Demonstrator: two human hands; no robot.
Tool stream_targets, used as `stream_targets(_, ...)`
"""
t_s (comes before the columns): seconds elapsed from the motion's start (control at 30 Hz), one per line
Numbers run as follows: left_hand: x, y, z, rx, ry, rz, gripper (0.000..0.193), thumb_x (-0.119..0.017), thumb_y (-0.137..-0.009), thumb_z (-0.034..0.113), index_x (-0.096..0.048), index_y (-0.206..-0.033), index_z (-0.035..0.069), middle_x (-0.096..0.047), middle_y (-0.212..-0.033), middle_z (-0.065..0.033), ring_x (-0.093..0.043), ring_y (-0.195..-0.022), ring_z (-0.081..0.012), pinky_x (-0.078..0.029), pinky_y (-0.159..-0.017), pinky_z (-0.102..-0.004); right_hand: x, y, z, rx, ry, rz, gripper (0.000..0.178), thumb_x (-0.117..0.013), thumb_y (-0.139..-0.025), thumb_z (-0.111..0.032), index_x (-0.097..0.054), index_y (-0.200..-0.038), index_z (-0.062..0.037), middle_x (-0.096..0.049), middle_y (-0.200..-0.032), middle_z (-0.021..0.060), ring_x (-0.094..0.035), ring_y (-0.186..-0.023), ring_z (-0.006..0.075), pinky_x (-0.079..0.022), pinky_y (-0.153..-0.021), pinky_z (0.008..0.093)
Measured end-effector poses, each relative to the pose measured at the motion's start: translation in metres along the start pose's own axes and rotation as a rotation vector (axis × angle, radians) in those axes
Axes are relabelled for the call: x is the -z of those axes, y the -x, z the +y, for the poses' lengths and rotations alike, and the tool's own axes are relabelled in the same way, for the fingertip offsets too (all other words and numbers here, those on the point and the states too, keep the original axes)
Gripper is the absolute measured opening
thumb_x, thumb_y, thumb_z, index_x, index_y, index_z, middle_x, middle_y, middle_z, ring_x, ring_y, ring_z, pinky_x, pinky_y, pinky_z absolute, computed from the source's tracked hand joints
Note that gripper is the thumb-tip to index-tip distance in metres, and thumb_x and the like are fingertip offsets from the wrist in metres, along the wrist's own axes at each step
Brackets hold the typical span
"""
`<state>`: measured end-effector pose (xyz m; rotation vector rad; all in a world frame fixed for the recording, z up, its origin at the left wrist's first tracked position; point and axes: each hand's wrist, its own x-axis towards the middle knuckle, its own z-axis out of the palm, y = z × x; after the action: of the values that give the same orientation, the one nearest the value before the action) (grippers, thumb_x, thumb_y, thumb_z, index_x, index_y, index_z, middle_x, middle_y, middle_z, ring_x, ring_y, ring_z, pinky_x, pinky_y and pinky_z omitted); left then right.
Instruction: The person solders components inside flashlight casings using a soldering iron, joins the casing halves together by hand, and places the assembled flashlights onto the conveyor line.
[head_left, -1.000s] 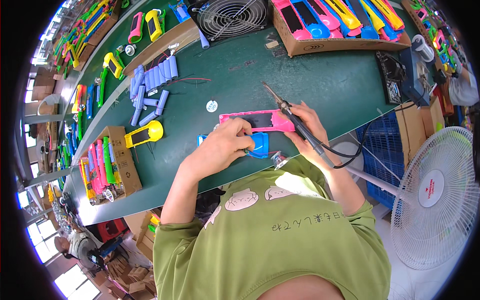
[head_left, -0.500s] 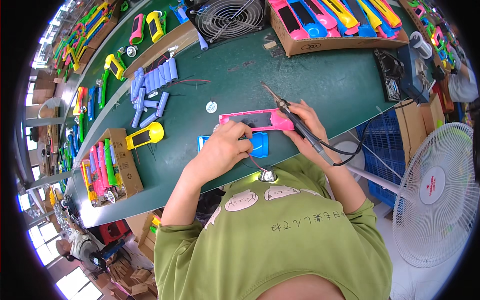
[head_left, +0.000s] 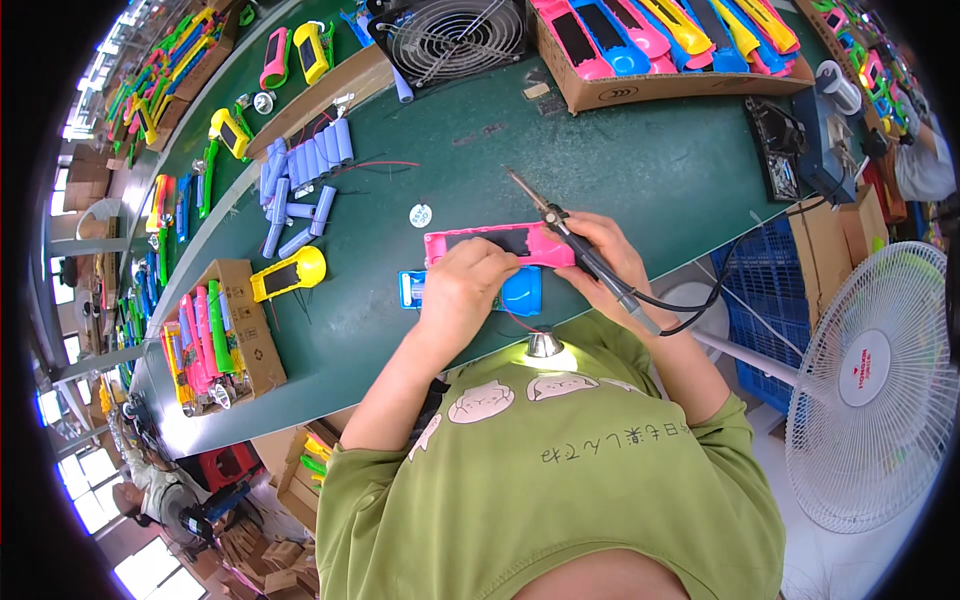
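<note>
A pink flashlight casing half (head_left: 555,250) with a dark panel lies across the green table in front of me. My right hand (head_left: 612,258) grips its right end and also carries a soldering iron (head_left: 590,256), its bare tip pointing up and left over the table. My left hand (head_left: 462,292) is closed at the casing's near edge; its fingertips are partly hidden. Beneath that hand lies a blue casing half (head_left: 522,292), mostly covered in the middle. By the table's near edge, a lit silver lamp head (head_left: 543,345) rests against my shirt, a red wire running toward the blue half.
Purple battery cells (head_left: 318,155) with wires lie left of centre, beside a yellow casing half (head_left: 290,274). Cartons of casings (head_left: 690,92) and finished pieces (head_left: 255,335) stand far right and left. A round white sticker (head_left: 420,216), a metal-grilled fan (head_left: 455,40) and a blue soldering station (head_left: 826,150) surround.
The pink casing has shifted left and tipped closer to the blue half. My left hand has moved right, baring the blue half's left end. The iron has moved left; the lamp lights my shirt.
</note>
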<state>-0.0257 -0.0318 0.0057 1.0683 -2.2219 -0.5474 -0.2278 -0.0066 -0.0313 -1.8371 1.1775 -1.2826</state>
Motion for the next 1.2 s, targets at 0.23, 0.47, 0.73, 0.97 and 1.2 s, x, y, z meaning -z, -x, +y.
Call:
stream_targets(0.23,-0.007,-0.001,-0.001,0.189,-0.140,0.005,0.008,-0.063,-0.070,0.002,-0.064,-0.077,0.004,-0.056,-0.072,-0.0092,-0.057,-0.063,-0.0252,-0.045,-0.056,-0.0328,0.011,-0.010,-0.011,0.048,0.016,-0.081,0.040,-0.071,-0.069,-0.007,-0.053,-0.105,-0.0037,-0.060,-0.099,0.0122,-0.060,-0.090,0.0290,-0.047,-0.084,0.0370)
stream_targets(0.47,-0.003,-0.010,-0.006,0.217,-0.212,-0.093,0.003,-0.062,-0.070,0.005,-0.062,-0.073,0.005,-0.055,-0.069,-0.0092,-0.057,-0.061,-0.0269,-0.044,-0.055,-0.0347,0.030,-0.002,-0.018,-0.018,-0.179,0.167,0.021,-0.068,-0.073,-0.005,-0.057,-0.089,0.0034,-0.062,-0.088,0.0119,-0.064,-0.076,0.0242,-0.053,-0.072,0.0354)
stream_targets(0.73,-0.002,-0.020,-0.005,0.220,-0.325,-0.207,0.004,-0.060,-0.069,0.007,-0.063,-0.071,0.006,-0.056,-0.068,-0.0095,-0.057,-0.062,-0.0272,-0.045,-0.057,-0.0365,0.015,0.000,0.001,-0.506,-0.633,0.212,0.019,-0.061,-0.077,0.002,-0.054,-0.093,0.0084,-0.059,-0.092,0.0147,-0.061,-0.078,0.0174,-0.055,-0.065,0.0280)
stream_targets(0.97,-0.002,-0.021,-0.004,0.216,-0.344,-0.211,0.004,-0.060,-0.069,0.008,-0.063,-0.071,0.006,-0.056,-0.067,-0.0097,-0.057,-0.061,-0.0273,-0.045,-0.057,-0.0369,0.007,0.002,0.006,-0.499,-0.614,0.208,0.018,-0.062,-0.077,0.001,-0.055,-0.093,0.0083,-0.061,-0.091,0.0142,-0.062,-0.076,0.0169,-0.054,-0.065,0.0274)
stream_targets(1.2,-0.002,-0.022,-0.004,0.231,-0.346,-0.226,0.005,-0.060,-0.069,0.009,-0.064,-0.069,0.007,-0.055,-0.066,-0.0101,-0.057,-0.062,-0.0276,-0.045,-0.057,-0.0376,0.008,0.005,0.000,-0.544,-0.543,0.184,0.017,-0.062,-0.078,-0.001,-0.055,-0.092,0.0077,-0.061,-0.091,0.0143,-0.063,-0.069,0.0165,-0.054,-0.062,0.0268)
